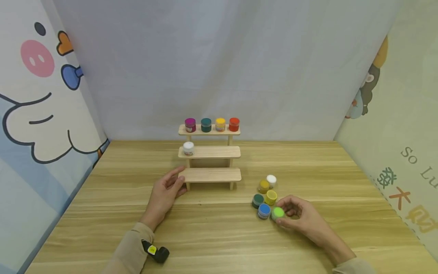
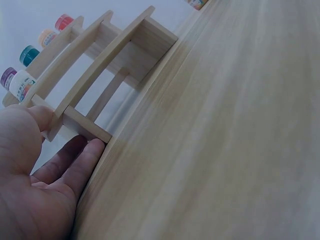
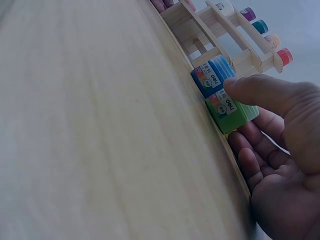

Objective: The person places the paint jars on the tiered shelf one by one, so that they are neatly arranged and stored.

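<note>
A three-step wooden display stand [image 1: 213,175] stands on the table, and my left hand [image 1: 164,196] holds the left end of its lowest step. In the left wrist view the thumb [image 2: 42,116] lies at that step's end and the fingertips are by the leg. My right hand [image 1: 302,219] pinches a light green paint jar [image 1: 278,213] between thumb and fingers. That jar stands right beside a blue paint jar [image 3: 212,76]. Purple [image 1: 190,125], teal [image 1: 206,125], orange-yellow [image 1: 220,125] and red jars [image 1: 234,124] line the top step; a white jar [image 1: 188,148] sits on the middle step's left end.
Behind the blue and green jars stand a dark green jar [image 1: 258,201], a yellow jar [image 1: 271,197], an ochre jar [image 1: 264,186] and a white-lidded jar [image 1: 271,180]. A pale curtain [image 1: 219,68] hangs along the table's back edge, with printed cloths at both sides.
</note>
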{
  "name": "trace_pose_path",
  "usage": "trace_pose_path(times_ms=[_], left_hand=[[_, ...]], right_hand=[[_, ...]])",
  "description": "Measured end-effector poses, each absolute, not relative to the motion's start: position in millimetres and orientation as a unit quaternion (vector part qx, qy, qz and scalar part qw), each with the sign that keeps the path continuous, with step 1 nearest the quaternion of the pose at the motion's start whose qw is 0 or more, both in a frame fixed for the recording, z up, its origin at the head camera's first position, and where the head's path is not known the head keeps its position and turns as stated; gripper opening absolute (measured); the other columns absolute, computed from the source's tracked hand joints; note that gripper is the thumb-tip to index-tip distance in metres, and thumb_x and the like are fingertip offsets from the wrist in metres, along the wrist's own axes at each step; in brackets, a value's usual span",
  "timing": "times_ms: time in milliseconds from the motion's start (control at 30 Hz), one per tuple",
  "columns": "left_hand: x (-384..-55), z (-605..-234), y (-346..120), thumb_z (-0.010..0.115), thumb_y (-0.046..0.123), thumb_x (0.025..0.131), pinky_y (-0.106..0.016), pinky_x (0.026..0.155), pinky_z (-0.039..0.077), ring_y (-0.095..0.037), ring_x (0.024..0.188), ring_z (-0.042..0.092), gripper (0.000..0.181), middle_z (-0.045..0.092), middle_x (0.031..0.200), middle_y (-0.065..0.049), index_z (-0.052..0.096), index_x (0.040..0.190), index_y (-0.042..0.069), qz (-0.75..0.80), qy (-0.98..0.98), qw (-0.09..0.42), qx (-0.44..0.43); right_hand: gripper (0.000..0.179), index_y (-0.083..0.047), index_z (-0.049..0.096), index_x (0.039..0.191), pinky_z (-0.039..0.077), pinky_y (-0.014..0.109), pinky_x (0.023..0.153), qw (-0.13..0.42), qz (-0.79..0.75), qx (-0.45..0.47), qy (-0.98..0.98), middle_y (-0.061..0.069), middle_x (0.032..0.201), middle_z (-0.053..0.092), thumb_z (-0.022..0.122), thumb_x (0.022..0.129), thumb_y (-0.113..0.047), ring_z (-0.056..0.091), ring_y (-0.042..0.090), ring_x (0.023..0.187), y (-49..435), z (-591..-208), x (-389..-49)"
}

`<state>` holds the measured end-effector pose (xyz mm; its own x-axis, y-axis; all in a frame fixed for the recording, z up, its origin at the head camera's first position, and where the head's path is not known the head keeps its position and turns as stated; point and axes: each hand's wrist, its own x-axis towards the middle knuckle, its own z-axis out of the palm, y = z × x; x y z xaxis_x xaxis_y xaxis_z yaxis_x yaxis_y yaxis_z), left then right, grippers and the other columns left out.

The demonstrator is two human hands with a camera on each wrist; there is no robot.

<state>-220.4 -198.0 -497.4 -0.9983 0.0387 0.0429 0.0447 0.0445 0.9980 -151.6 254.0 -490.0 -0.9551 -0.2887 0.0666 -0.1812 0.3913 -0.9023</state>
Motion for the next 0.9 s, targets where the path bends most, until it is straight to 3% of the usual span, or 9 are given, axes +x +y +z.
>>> trace_pose_path(times_ms=[900], left_hand=[[-219.0,-494.6,-197.7,0.063,0.017,0.116,-0.031,0.103,0.066,-0.036,0.14,0.064,0.047,0.061,0.155,-0.026,0.058,0.163,0.015,-0.694,-0.719,0.002,-0.03]], right_hand=[[0.037,-0.005,0.073,0.123,0.06,0.022,0.091,0.053,-0.532,-0.14,0.833,0.011,0.122,0.073,0.092,0.093,-0.012,0.068,0.017,0.104,253.0,-488.5,-150.5]])
